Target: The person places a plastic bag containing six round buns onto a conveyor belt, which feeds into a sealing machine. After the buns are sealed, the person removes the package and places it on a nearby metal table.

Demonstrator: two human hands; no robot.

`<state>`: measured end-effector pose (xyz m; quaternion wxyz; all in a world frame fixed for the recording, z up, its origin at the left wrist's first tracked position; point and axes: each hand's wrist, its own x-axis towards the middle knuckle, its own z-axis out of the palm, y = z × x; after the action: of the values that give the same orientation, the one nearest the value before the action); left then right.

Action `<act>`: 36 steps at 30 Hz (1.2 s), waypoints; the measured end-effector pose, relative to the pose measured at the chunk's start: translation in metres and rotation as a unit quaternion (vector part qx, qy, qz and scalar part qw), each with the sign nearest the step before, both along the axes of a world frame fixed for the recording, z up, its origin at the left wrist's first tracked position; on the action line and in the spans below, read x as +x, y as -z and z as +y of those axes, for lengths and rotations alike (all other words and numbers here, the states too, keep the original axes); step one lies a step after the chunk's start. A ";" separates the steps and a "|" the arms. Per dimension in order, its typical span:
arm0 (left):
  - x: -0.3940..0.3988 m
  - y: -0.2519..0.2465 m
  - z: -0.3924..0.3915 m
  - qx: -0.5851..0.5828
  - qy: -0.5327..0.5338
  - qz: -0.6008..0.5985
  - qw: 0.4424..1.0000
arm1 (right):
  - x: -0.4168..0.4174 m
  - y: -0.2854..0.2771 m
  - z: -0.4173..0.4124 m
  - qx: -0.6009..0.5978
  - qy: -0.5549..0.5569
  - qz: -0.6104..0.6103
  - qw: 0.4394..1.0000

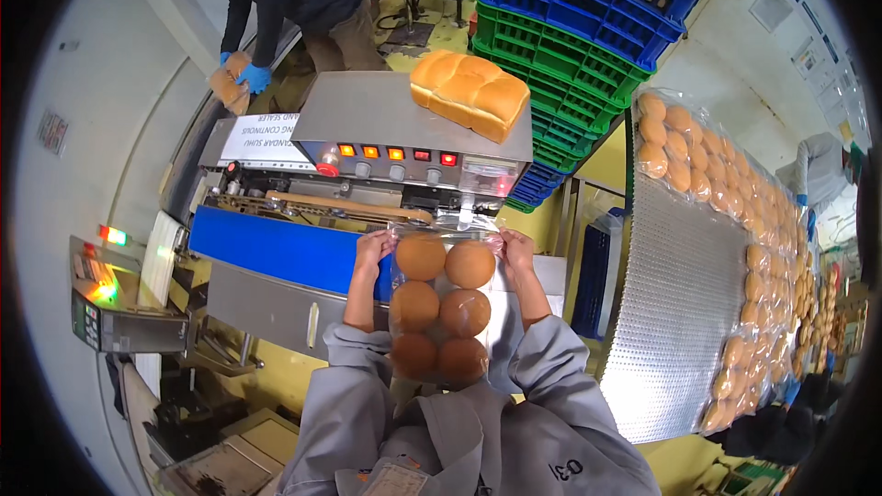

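Note:
A clear plastic bag of several round brown buns [441,310] lies before me, its open end turned toward the band sealer [406,110]. My left hand [375,248] pinches one corner of the bag's mouth, and my right hand [517,251] pinches the other corner. The bag's top edge is close to the sealer's intake on the right side; whether it touches cannot be told. To the left runs the sealer's blue conveyor belt [275,248]. A three-humped bread loaf [470,93] rests on top of the sealer housing.
Bagged buns [716,165] cover the far and right parts of a perforated metal table [682,275]. Blue and green crates [558,48] are stacked behind the sealer. A blue-gloved person [289,0] handles bagged bread at upper left. Other people work at right. A machine [127,310] with lights stands left.

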<state>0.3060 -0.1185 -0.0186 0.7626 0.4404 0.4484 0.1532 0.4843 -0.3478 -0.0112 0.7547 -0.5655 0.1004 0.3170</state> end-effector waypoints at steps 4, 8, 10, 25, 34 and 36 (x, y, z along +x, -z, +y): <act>-0.014 -0.003 0.019 0.011 -0.017 -0.008 1.000 | -0.020 -0.006 0.030 -0.002 0.023 -0.022 0.999; -0.038 -0.002 0.037 0.033 -0.013 -0.010 0.999 | -0.050 -0.005 0.052 -0.045 0.100 -0.072 0.991; -0.055 -0.013 0.037 0.035 -0.003 -0.011 0.999 | -0.070 0.007 0.046 -0.096 0.118 -0.136 0.979; -0.210 -0.061 0.036 0.096 0.147 -0.001 0.984 | -0.264 -0.044 0.082 -0.005 -0.126 0.062 0.990; -0.251 -0.060 0.085 0.034 0.091 0.110 0.989 | -0.289 -0.080 0.134 0.141 -0.207 0.185 0.950; -0.259 -0.050 0.097 0.025 0.073 0.089 0.993 | -0.295 -0.084 0.146 0.149 -0.209 0.185 0.949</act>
<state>0.0475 -0.0219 0.0314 0.7177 0.5029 0.4767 0.0685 0.1891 -0.2022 0.0725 0.7153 -0.3864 0.0693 0.5781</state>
